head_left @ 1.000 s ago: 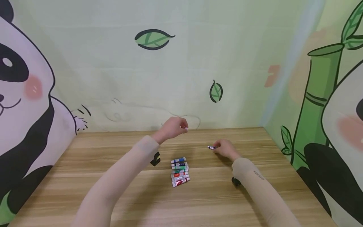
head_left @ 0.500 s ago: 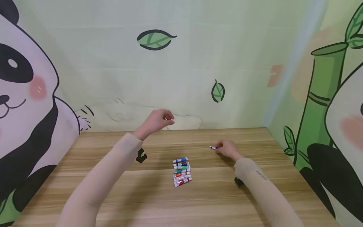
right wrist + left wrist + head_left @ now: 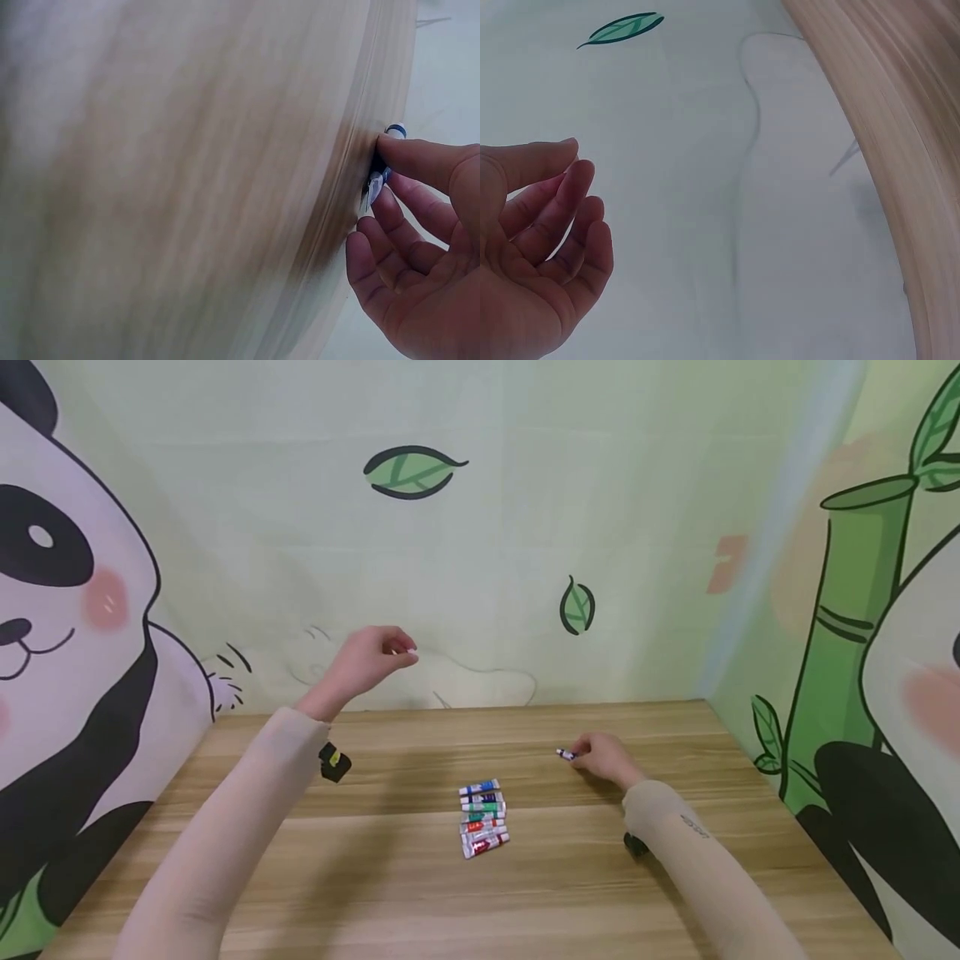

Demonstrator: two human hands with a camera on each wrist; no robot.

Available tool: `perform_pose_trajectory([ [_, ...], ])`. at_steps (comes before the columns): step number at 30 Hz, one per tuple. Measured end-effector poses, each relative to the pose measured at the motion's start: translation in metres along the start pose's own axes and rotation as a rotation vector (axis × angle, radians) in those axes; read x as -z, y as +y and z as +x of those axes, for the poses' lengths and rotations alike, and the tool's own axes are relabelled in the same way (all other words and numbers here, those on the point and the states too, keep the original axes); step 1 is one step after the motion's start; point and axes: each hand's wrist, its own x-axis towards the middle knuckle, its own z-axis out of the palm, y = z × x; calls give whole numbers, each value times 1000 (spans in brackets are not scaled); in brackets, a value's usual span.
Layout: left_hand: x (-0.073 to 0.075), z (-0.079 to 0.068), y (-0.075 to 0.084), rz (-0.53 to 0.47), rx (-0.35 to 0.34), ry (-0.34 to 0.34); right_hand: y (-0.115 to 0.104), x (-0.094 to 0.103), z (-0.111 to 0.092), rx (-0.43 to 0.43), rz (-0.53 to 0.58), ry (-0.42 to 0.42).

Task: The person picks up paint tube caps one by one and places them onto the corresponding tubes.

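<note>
My left hand (image 3: 372,656) is raised over the far left of the table, in front of the wall. In the left wrist view its fingers (image 3: 555,217) are loosely curled, thumb tip near the index fingertip, and no object shows between them. My right hand (image 3: 606,757) pinches a small dark-blue and white paint tube (image 3: 565,754) close to the tabletop at the right. In the right wrist view, thumb and fingers cover part of that paint tube (image 3: 375,182). Between the hands, a stack-like row of several colored paint tubes (image 3: 483,818) lies on the table.
The wooden table (image 3: 390,902) meets a pale green wall (image 3: 480,543) along its far edge. Printed pandas and bamboo (image 3: 855,593) cover the sides.
My left hand has moved left and upward, away from the right hand. The right hand keeps its place with the paint tube. The row of tubes is unmoved.
</note>
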Motion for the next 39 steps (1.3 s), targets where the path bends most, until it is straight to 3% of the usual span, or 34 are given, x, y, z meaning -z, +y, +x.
perform_pose_trajectory([
  [6,7,-6,-2,-23,18,19,2,2,0,14,15,1],
  [27,9,-26,-12,-51,39,27,0,3,-1,112,-61,1],
  [35,9,-29,-14,-68,47,9,-7,17,-1,122,-14,11],
  [39,8,-29,-15,-63,46,15,-11,33,4,165,-16,58],
])
